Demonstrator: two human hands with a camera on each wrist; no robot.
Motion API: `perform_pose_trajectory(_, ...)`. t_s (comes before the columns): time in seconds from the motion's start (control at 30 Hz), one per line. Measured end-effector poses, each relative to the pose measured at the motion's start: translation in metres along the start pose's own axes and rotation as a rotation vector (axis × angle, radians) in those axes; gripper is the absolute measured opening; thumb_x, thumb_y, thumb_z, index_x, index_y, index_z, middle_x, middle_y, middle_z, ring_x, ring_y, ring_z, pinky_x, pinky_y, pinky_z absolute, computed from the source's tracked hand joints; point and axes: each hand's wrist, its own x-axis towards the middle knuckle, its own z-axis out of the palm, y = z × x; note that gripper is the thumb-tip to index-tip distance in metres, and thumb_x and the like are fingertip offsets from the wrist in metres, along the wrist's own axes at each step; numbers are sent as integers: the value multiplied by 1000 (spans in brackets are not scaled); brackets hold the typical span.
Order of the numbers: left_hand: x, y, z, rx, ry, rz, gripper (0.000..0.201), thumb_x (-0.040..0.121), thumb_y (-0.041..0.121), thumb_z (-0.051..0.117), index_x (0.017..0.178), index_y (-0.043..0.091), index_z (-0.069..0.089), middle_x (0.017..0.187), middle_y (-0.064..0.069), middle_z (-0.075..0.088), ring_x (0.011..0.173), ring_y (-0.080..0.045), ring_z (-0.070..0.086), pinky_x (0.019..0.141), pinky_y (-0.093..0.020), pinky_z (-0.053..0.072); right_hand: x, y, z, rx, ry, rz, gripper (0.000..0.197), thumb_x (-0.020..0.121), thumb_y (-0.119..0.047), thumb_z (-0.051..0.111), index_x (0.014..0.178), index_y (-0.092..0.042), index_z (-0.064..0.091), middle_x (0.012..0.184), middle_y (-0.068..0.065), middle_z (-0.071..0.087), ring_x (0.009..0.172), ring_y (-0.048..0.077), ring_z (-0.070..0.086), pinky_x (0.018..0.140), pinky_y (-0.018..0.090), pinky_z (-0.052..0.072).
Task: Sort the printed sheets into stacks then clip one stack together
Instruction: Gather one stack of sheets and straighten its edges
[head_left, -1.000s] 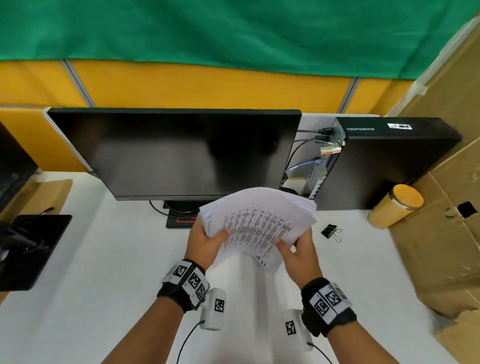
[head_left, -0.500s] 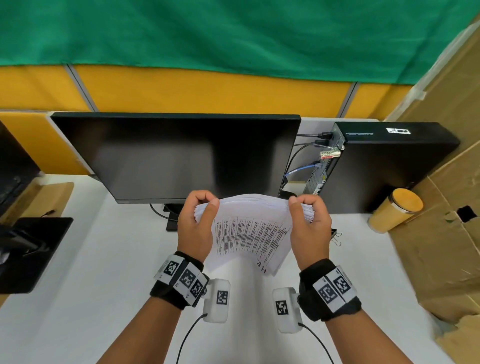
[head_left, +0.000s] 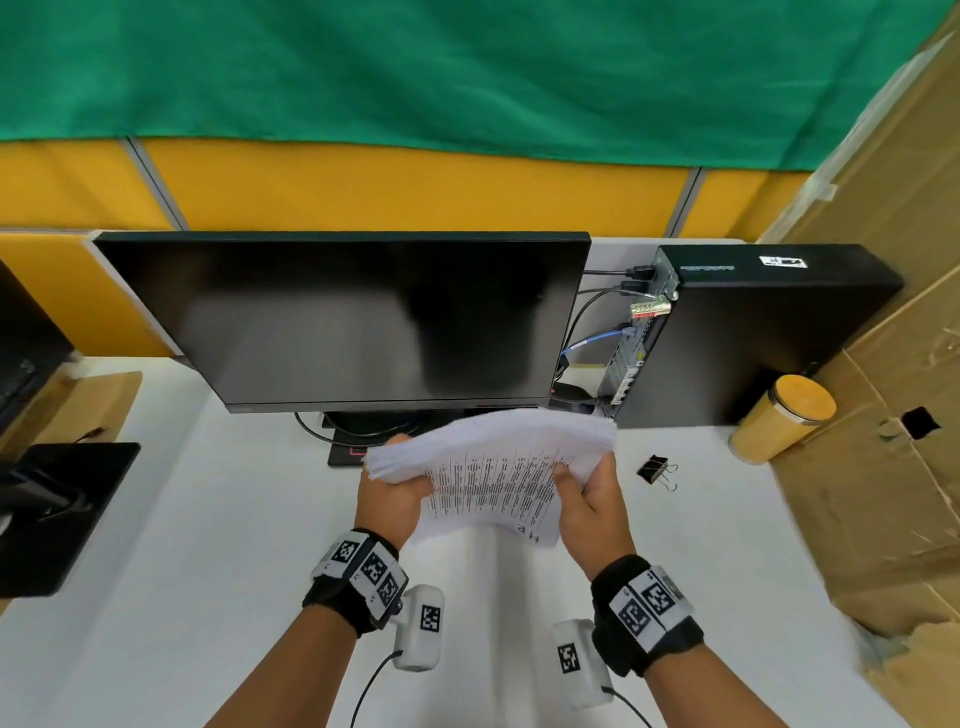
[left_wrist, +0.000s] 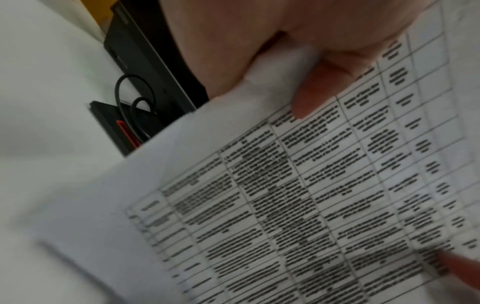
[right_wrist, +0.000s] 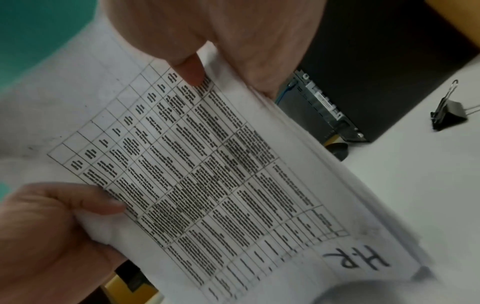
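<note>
A thick stack of printed sheets (head_left: 493, 473) with table text is held above the white desk, in front of the monitor. My left hand (head_left: 389, 493) grips its left edge, thumb on top. My right hand (head_left: 592, 499) grips its right edge the same way. The top sheet (right_wrist: 207, 174) carries a handwritten "H.R" at one corner. The left wrist view shows my left thumb (left_wrist: 311, 88) pressed on the printed table (left_wrist: 298, 205). A black binder clip (head_left: 657, 470) lies on the desk to the right of the stack, also in the right wrist view as the clip (right_wrist: 449, 111).
A dark monitor (head_left: 363, 322) stands just behind the sheets, its base and cables under it. A black computer case (head_left: 753, 338) and a yellow lidded cup (head_left: 784, 421) stand at the right. Cardboard (head_left: 883, 415) lines the right side. A black stand (head_left: 57, 509) sits at left.
Both hands slid from the stack's far edge back to its sides. The stack shifted slightly right and the binder clip came back into view beside it.
</note>
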Motion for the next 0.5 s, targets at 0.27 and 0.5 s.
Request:
perform_pose_trajectory(0.27,-17,-17,5,-5,-47,-85,43,83,-6,66,88,37,62,89,12,68,86,-8,64,82,-29,50,-15,29,-9,-142,-95,87,40,97,-13,55,134,-22,42,120,-11,64,114,8,61,79,12,55)
perform_pose_trajectory(0.5,-12,-22,2,-31,-59,-110,35,83,2,70,96,34,62,104,3,70,97,-11,65,87,-35,52,-10,28,-7,-156,-84,55,34,98,-14,53,127,-29,42,112,-19,62,94,-14,62,71,9,53)
